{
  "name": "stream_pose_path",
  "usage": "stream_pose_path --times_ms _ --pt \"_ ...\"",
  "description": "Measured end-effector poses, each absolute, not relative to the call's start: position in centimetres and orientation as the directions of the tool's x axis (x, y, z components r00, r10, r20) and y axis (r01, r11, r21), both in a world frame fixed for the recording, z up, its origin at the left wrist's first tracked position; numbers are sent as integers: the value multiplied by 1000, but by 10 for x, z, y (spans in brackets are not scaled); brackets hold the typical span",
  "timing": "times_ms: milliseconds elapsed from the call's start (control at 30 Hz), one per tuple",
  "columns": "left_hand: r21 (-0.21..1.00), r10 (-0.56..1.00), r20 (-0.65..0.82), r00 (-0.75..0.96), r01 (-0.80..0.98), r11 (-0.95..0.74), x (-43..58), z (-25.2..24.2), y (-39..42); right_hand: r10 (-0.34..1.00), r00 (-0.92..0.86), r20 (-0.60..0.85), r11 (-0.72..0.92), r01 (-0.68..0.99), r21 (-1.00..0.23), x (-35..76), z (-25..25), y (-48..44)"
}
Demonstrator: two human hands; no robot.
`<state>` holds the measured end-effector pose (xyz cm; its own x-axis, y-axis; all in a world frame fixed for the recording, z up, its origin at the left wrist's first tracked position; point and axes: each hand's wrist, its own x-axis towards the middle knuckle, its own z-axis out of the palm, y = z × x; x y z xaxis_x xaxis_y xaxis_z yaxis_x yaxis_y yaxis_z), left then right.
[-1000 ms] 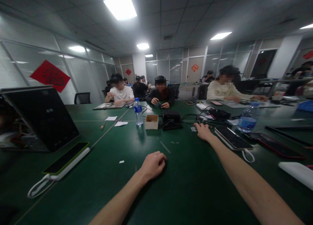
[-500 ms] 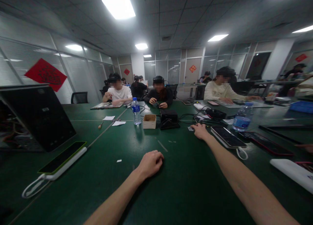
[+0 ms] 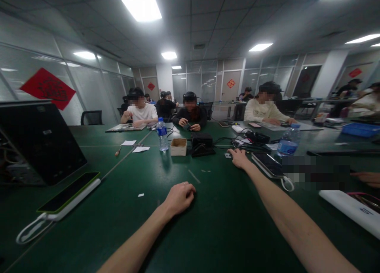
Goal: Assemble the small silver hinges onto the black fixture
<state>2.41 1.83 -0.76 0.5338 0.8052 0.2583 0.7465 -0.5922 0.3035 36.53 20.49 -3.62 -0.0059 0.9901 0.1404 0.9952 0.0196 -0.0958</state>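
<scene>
My left hand [image 3: 180, 196] rests on the green table [image 3: 166, 241] with its fingers curled in. Nothing shows in it, though the underside of the fingers is hidden. Farther forward, my right hand [image 3: 239, 159] reaches out low over the table, fingers bent and pointing left. Its fingertips are at a small flat silver-grey piece with holes [image 3: 228, 155], which lies at the table surface and is partly covered by them. Just right of that hand lies a phone on a white power bank [image 3: 268, 164].
A small open box [image 3: 178, 147], a water bottle [image 3: 162, 134] and a black device [image 3: 202, 143] stand ahead. Cables [image 3: 257, 137] and a larger bottle [image 3: 288, 140] are right. A computer case [image 3: 44, 142] and a green-edged phone [image 3: 69, 192] are left. Co-workers sit opposite.
The view has turned slightly right, so everything sits a little farther left. Both my hands keep their places and poses. The co-worker in the cream top has drawn an outstretched arm inward.
</scene>
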Motion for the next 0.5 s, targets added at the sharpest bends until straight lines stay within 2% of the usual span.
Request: stream_pose_path --times_ms 500 --pt "291 818 225 530 764 -575 23 -8 18 977 30 209 -1 991 -137 363 -36 200"
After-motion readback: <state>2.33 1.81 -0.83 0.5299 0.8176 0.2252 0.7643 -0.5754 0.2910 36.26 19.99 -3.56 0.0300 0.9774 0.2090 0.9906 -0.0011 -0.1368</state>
